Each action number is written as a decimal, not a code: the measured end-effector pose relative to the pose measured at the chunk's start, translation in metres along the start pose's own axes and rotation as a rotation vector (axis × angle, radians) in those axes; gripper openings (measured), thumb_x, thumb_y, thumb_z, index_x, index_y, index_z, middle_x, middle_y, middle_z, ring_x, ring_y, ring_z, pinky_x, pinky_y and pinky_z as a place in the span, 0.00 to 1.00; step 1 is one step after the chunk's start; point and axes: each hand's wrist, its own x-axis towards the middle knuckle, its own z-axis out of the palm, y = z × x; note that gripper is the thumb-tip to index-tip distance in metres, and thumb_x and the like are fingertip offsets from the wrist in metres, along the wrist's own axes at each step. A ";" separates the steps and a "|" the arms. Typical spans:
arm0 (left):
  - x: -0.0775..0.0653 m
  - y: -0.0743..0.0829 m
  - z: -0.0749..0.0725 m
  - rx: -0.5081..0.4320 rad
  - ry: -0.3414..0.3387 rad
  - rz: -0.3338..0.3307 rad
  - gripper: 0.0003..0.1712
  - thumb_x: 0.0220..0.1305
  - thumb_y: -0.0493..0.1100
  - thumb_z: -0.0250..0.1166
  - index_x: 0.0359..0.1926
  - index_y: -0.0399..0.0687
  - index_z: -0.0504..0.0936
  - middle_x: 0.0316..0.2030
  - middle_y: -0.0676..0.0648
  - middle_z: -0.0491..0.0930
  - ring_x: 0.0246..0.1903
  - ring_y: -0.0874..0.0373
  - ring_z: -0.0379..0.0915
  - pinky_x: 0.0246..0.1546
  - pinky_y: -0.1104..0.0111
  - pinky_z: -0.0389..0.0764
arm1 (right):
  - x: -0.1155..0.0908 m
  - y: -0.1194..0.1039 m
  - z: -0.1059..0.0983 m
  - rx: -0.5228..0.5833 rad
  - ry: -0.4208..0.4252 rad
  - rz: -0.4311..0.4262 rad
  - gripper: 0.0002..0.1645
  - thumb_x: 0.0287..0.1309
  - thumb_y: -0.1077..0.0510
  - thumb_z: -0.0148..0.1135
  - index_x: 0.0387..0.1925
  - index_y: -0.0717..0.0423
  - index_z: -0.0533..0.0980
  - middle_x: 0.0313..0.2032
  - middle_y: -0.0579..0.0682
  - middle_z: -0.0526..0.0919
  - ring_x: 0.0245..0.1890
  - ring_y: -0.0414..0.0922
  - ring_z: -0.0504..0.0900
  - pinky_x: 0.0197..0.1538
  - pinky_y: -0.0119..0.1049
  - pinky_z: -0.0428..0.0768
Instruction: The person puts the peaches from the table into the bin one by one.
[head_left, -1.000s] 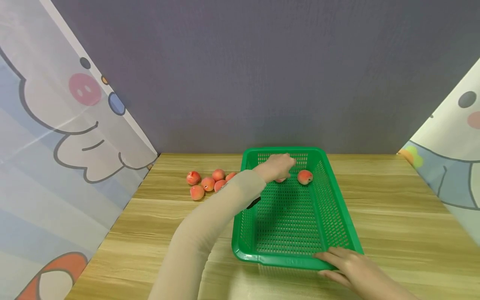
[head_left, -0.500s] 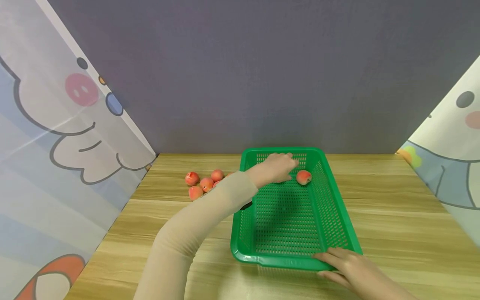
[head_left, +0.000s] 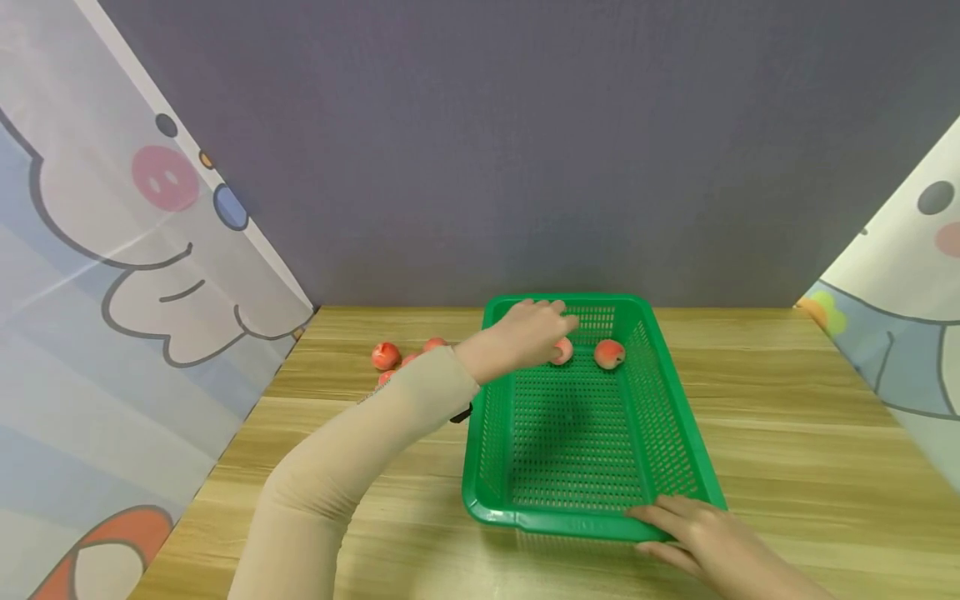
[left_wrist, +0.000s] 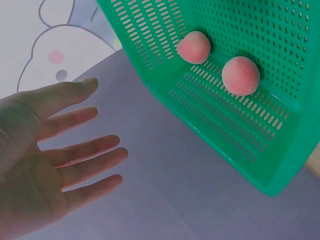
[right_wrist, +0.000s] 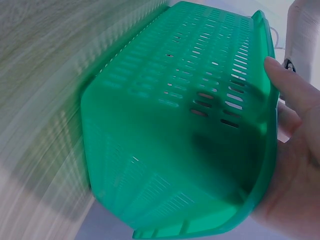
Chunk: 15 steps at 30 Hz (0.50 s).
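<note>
A green plastic basket (head_left: 585,523) with slotted walls stands on the wooden table. Two peaches lie at its far end: one (head_left: 562,351) partly behind my left fingers, the other (head_left: 609,354) farther right. Over the basket's far left part is my left hand (head_left: 528,333). In the left wrist view that hand (left_wrist: 60,155) has its fingers spread and holds nothing, apart from both peaches (left_wrist: 241,76). My right hand (head_left: 701,533) grips the basket's near right rim, fingers over the top. In the right wrist view the thumb (right_wrist: 287,82) presses the outer wall.
Left of the basket, several more peaches (head_left: 386,356) lie together on the table (head_left: 787,417), some hidden by my left sleeve (head_left: 360,450). A dark grey wall (head_left: 555,150) rises behind the table. Cartoon-printed sheets (head_left: 97,333) hang on both sides.
My left hand has drawn back to the left from the basket's far end, with its fingers opening. The peach beneath it now shows more. My right hand stays on the rim.
</note>
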 end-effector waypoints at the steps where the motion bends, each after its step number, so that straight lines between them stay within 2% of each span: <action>1: -0.002 -0.001 0.000 0.000 0.006 -0.001 0.22 0.56 0.50 0.61 0.52 0.49 0.74 0.42 0.48 0.74 0.36 0.58 0.72 0.35 0.68 0.73 | 0.000 0.000 0.000 0.003 -0.001 0.001 0.18 0.43 0.51 0.67 0.40 0.50 0.77 0.31 0.39 0.78 0.29 0.42 0.80 0.25 0.31 0.77; 8: -0.018 -0.006 -0.004 -0.045 0.040 -0.022 0.21 0.58 0.50 0.59 0.51 0.49 0.74 0.40 0.49 0.74 0.35 0.58 0.71 0.33 0.70 0.71 | -0.001 -0.001 -0.002 -0.004 -0.011 0.016 0.19 0.43 0.51 0.67 0.40 0.49 0.77 0.32 0.40 0.79 0.30 0.43 0.80 0.26 0.33 0.77; 15: -0.037 -0.020 -0.004 -0.127 0.080 -0.073 0.23 0.56 0.49 0.61 0.53 0.47 0.73 0.45 0.47 0.73 0.42 0.56 0.72 0.40 0.65 0.72 | 0.000 -0.001 -0.002 -0.002 -0.009 0.012 0.19 0.43 0.51 0.67 0.40 0.48 0.77 0.32 0.39 0.78 0.30 0.42 0.79 0.26 0.34 0.77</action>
